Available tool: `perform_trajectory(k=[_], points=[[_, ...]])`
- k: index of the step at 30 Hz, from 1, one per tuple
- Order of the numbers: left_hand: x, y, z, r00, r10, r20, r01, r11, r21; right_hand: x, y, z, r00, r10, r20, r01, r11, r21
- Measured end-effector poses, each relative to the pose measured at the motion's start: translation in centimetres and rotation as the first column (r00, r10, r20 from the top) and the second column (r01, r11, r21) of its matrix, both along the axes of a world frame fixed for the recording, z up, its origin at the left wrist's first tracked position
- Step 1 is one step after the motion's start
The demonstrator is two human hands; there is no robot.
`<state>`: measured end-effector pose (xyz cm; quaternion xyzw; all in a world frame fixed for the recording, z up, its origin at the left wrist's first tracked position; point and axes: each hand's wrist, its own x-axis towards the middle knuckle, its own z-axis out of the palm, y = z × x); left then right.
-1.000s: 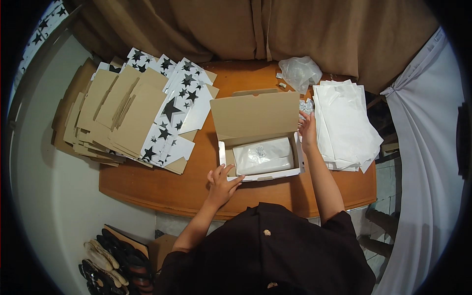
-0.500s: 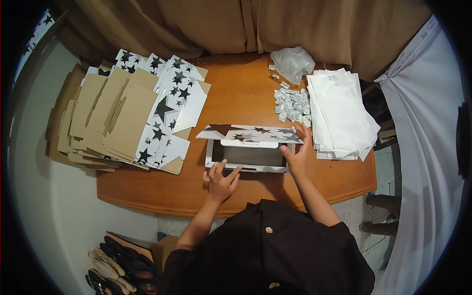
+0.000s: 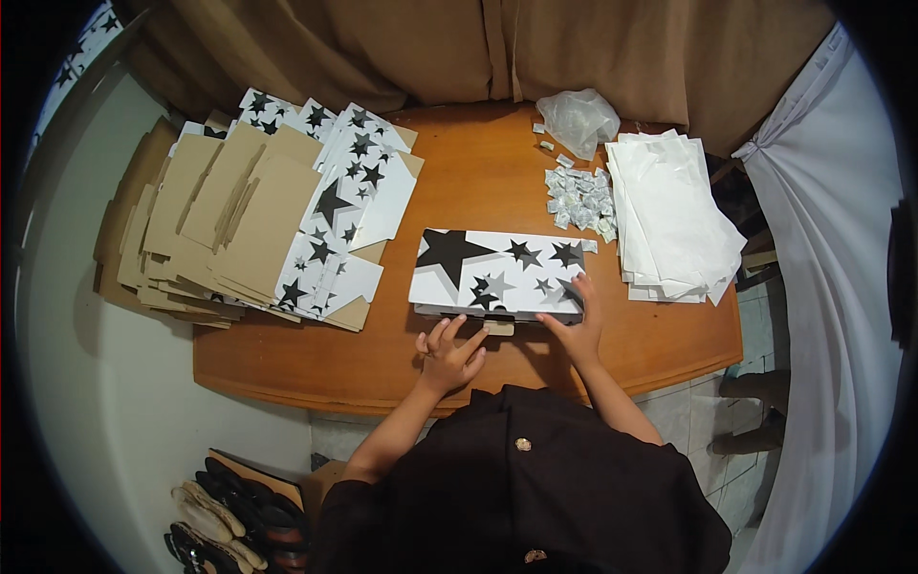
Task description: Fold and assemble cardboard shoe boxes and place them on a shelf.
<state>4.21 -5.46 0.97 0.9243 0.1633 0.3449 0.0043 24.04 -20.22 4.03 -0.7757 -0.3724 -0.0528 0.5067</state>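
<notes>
Flat cartons (image 3: 239, 225) crowded the table's (image 3: 287, 368) left edge. The left hand (image 3: 448, 352) lay open near the front edge; the right hand (image 3: 577, 320) pressed flat on the star-printed box (image 3: 497, 273), whose lid had closed.

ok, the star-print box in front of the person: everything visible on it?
The box is a flat, rectangular carton, white with black and grey stars, seemingly cardboard. Its lid is down, and a small brown tab shows at the near edge. It lies flat on the wooden table. The right hand rests on its near right corner; the left hand is at its front edge.
</notes>
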Motion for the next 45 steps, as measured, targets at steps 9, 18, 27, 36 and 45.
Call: perform_trajectory(k=[9, 18, 27, 36, 45], points=[[-0.6, 3.4, -0.2, 0.993, 0.066, 0.097, -0.056, 0.993, -0.1, -0.3, -0.1, -2.3, 0.999, 0.041, -0.023, -0.04, 0.998, 0.045], [0.3, 5.2, 2.5, 0.998, -0.028, 0.055, 0.038, 0.98, -0.193, -1.0, -0.7, 0.1, 0.995, -0.006, 0.098, 0.018, 0.992, -0.124], [0.4, 4.5, 0.7, 0.992, -0.049, 0.116, 0.082, 0.95, -0.302, 0.2, -1.4, -2.2, 0.915, 0.075, 0.397, 0.063, 0.945, -0.322], [1.4, 3.6, 0.6, 0.994, 0.016, 0.105, 0.017, 0.951, -0.307, -3.1, 1.5, 1.3, 0.889, 0.338, 0.31, -0.258, 0.927, -0.272], [1.6, 3.6, 0.4, 0.991, 0.019, 0.134, 0.026, 0.945, -0.327, -2.7, 3.3, -0.7, 0.764, 0.299, 0.571, -0.201, 0.952, -0.23]])
